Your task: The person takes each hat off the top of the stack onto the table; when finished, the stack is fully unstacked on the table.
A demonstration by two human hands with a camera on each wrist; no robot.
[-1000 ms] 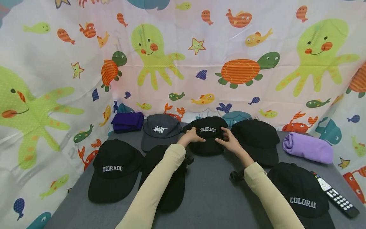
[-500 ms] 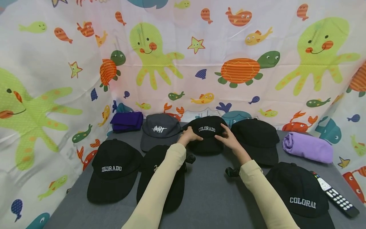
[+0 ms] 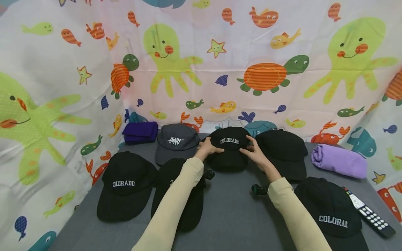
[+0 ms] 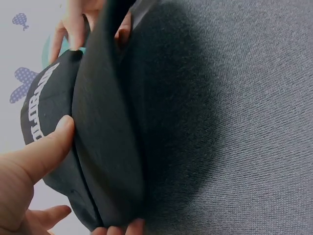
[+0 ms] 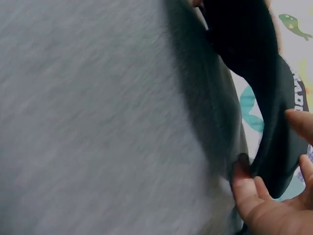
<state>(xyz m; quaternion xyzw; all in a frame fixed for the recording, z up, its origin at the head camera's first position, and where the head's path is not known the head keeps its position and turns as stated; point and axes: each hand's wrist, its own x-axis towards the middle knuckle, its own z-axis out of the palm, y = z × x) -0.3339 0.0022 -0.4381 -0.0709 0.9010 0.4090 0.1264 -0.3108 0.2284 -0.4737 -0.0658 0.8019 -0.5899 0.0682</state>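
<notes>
Both hands hold a black baseball cap [image 3: 228, 161] lettered COLORADO, in the middle of the back row, its brim toward me. My left hand [image 3: 206, 150] grips its left side. In the left wrist view that thumb presses the front by the brim [image 4: 105, 142] seam, with fingertips at the brim's edge. On the opposite side my right hand [image 3: 259, 158] grips the cap, thumb on the front and fingers curled under the edge. Daylight shows under the cap in the right wrist view, so that part is raised off the grey tabletop [image 5: 98, 122].
A grey HEART cap [image 3: 176, 143] and a plain black cap [image 3: 281, 153] flank it. Nearer are a COLORADO cap [image 3: 125, 188] left, another black cap [image 3: 191, 209] under my left forearm, and a third COLORADO cap [image 3: 329, 209] beside a remote [image 3: 370, 214]. Purple cloth [image 3: 140, 133] and a lilac roll [image 3: 339, 161] lie behind.
The held cap has shifted very slightly to the right between my hands. Both hands stay at its sides, with the right one moved a touch along with it.
</notes>
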